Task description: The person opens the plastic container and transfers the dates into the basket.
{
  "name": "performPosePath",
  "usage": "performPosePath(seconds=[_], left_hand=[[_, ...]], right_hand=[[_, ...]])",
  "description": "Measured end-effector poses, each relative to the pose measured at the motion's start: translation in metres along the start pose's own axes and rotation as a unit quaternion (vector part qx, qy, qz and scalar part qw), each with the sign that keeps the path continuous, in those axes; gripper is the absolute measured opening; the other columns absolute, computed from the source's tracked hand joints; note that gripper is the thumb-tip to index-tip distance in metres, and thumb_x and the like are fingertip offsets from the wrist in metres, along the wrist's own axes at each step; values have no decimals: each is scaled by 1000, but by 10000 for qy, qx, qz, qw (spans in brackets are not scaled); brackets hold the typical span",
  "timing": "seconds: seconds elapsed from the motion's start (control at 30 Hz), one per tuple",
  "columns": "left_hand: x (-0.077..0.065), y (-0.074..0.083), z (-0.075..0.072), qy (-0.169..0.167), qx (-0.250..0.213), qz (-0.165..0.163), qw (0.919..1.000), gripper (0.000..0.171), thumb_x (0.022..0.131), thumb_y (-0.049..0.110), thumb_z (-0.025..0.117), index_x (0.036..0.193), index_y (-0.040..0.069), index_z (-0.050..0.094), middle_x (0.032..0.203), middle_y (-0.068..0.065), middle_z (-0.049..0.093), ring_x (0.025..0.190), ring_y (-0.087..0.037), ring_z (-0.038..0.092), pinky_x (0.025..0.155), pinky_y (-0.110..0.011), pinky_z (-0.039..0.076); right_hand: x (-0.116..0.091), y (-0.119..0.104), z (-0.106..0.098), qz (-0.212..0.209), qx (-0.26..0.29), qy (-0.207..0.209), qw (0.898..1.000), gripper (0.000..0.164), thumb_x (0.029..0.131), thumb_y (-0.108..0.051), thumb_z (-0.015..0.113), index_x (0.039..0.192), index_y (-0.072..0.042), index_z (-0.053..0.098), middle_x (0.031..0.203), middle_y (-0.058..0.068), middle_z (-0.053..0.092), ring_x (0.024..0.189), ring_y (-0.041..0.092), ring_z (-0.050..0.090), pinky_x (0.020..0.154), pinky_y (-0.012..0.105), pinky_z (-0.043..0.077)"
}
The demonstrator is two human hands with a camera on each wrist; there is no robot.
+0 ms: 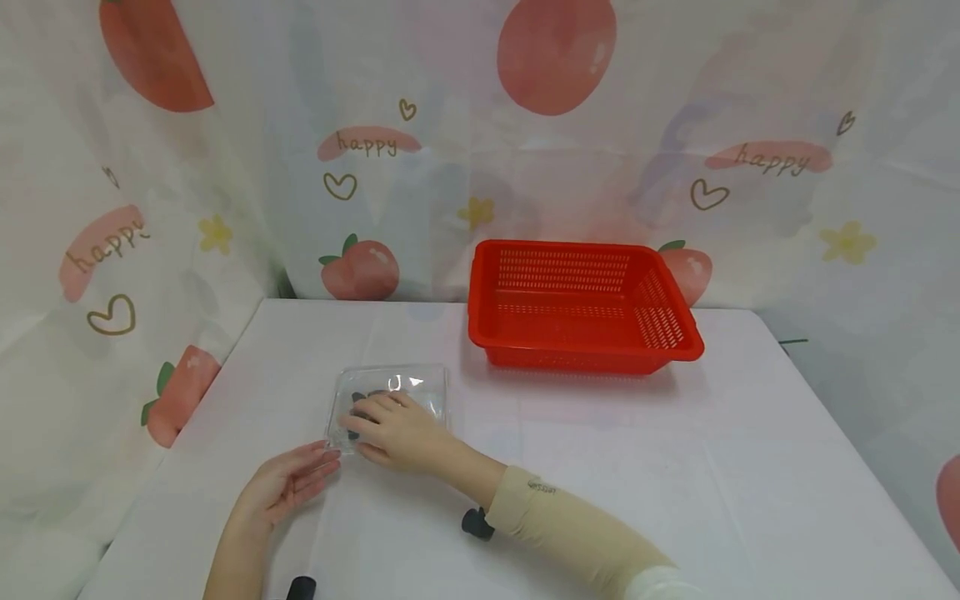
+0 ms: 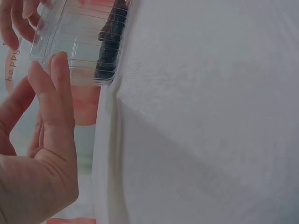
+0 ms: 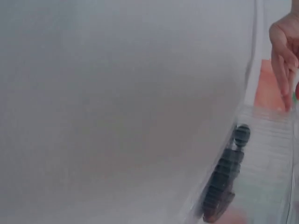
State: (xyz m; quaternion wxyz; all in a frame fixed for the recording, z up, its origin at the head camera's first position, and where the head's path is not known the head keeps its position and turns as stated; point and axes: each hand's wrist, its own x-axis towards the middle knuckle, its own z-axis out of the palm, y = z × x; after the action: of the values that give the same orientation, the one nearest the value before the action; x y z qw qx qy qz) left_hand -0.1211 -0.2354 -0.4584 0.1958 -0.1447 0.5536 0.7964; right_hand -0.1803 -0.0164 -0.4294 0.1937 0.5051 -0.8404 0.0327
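A clear ribbed plastic box (image 1: pixel 426 386) lies on the white table, left of centre. Several black pieces (image 3: pixel 223 172) lie along its bottom; their kind is unclear through the ribbed wall. My left hand (image 1: pixel 288 482) pinches the box's near left corner with its fingertips. Over the top of the box lies my right hand (image 1: pixel 401 433), fingers spread and slightly bent, hiding much of the contents in the head view. In the left wrist view the right fingers (image 2: pixel 21 18) appear beside the box's upper face, and the left fingertips meet its rim.
A red perforated plastic basket (image 1: pixel 581 354) stands at the back of the table, right of the box. One short black cylindrical piece (image 1: pixel 477 524) lies beside the right forearm. Another black piece (image 1: pixel 302 587) shows at the near edge. Printed cloth (image 1: pixel 420 217) hangs around the table.
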Motion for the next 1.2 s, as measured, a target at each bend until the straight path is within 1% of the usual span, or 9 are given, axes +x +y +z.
performPosePath(seconds=[0.1, 0.2, 0.3, 0.53, 0.63, 0.73, 0.87, 0.97, 1.2], left_hand=[[1, 1, 1, 69, 0, -2, 10000, 11, 92, 11, 54, 95, 17, 62, 90, 3, 69, 86, -10, 66, 69, -21, 53], [1, 1, 2, 136, 44, 14, 9999, 10, 91, 10, 56, 97, 15, 61, 91, 2, 69, 87, -11, 66, 73, -22, 53], [1, 1, 1, 107, 94, 23, 9999, 11, 91, 10, 55, 97, 15, 62, 92, 2, 69, 88, -11, 65, 76, -24, 52], [1, -1, -1, 30, 174, 43, 9998, 12, 90, 10, 56, 91, 19, 64, 91, 4, 69, 88, -10, 65, 75, -23, 52], [2, -1, -1, -15, 193, 56, 9998, 11, 90, 11, 57, 91, 18, 65, 90, 4, 69, 87, -10, 65, 75, -23, 52], [3, -2, -1, 32, 208, 23, 9998, 10, 90, 10, 57, 91, 17, 64, 89, 3, 69, 87, -10, 66, 74, -23, 53], [4, -3, 0, 162, 281, -22, 9995, 9, 90, 10, 57, 93, 15, 63, 89, 2, 69, 87, -11, 66, 73, -23, 53], [4, -2, 1, 163, 348, -21, 9993, 9, 89, 11, 57, 97, 13, 62, 90, 1, 69, 87, -11, 66, 72, -23, 53], [3, 0, 3, -12, 363, 45, 9993, 13, 91, 10, 54, 103, 8, 60, 89, 2, 69, 86, -10, 66, 71, -22, 53]], right_hand=[[2, -5, 1, -55, -61, -48, 10000, 35, 91, -36, 52, 124, -26, 52, 123, -5, 53, 117, 13, 46, 99, 31, 37], [4, -9, 2, -81, -182, -212, 9996, 37, 91, -38, 52, 127, -27, 51, 124, -6, 51, 117, 12, 45, 99, 30, 36], [6, -12, 5, -192, -328, -337, 9987, 38, 91, -40, 50, 127, -28, 50, 125, -5, 50, 117, 12, 45, 98, 29, 35], [11, -18, 11, -408, -469, -157, 9979, 33, 90, -39, 51, 122, -31, 54, 123, -5, 50, 114, 12, 47, 96, 27, 35], [12, -18, 13, -452, -528, -176, 9974, 32, 90, -38, 52, 121, -32, 55, 124, -5, 49, 115, 12, 46, 97, 27, 34], [13, -18, 12, -474, -554, -210, 9971, 32, 90, -38, 52, 121, -32, 55, 126, -5, 49, 116, 12, 45, 98, 28, 34], [16, -18, 11, -512, -667, -143, 9964, 30, 90, -38, 54, 119, -33, 57, 125, -6, 51, 116, 10, 45, 99, 29, 35], [19, -19, 10, -529, -731, -143, 9958, 28, 88, -39, 56, 116, -34, 58, 125, -7, 51, 116, 9, 45, 100, 29, 35], [24, -22, 11, -582, -860, -122, 9945, 23, 83, -40, 61, 105, -34, 63, 121, -10, 53, 113, 6, 45, 97, 27, 35]])
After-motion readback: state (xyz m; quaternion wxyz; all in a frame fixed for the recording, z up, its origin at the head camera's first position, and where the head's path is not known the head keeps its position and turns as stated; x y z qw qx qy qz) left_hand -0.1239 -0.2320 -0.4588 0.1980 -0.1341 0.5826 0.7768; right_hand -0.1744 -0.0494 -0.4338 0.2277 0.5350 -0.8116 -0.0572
